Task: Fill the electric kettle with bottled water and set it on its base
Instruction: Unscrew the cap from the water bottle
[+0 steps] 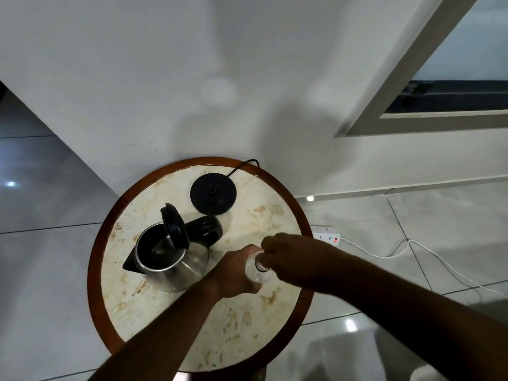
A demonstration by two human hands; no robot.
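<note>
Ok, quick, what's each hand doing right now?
Left hand: closed around the water bottle, holding it upright.
Right hand: closed on the bottle's top; cap hidden.

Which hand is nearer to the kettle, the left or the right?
Left. The left hand grips the bottle just right of the kettle; the right hand is at the bottle's top, farther away.

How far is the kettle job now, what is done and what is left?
Done: the kettle stands on the round table with its lid open. In hand: the left hand holds the water bottle, and the right hand is at its top. Left: pouring, since the kettle looks empty, then setting it on the base.
</note>
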